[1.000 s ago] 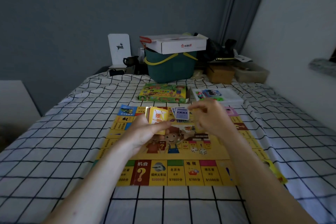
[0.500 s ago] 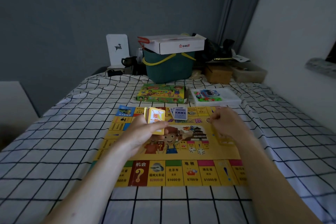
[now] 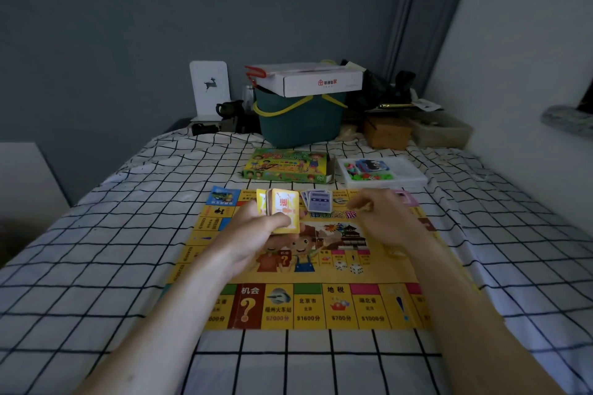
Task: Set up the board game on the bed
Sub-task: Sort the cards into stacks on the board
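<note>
The yellow game board lies flat on the checked bed sheet. My left hand grips a stack of yellow cards upright above the board's far left part. A small fan of purple cards lies on the board's far edge. My right hand hovers just right of the purple cards, fingers loosely curled, with nothing visible in it. Two white dice rest near the board's middle.
Beyond the board lie the green game box and a white tray holding small coloured pieces. A teal bucket with a white carton on top stands at the bed's head. A wall runs along the right.
My right hand laid the purple cards on the board's far edge, drew away to the right, and has now moved back toward them. My left hand kept holding the yellow stack.
</note>
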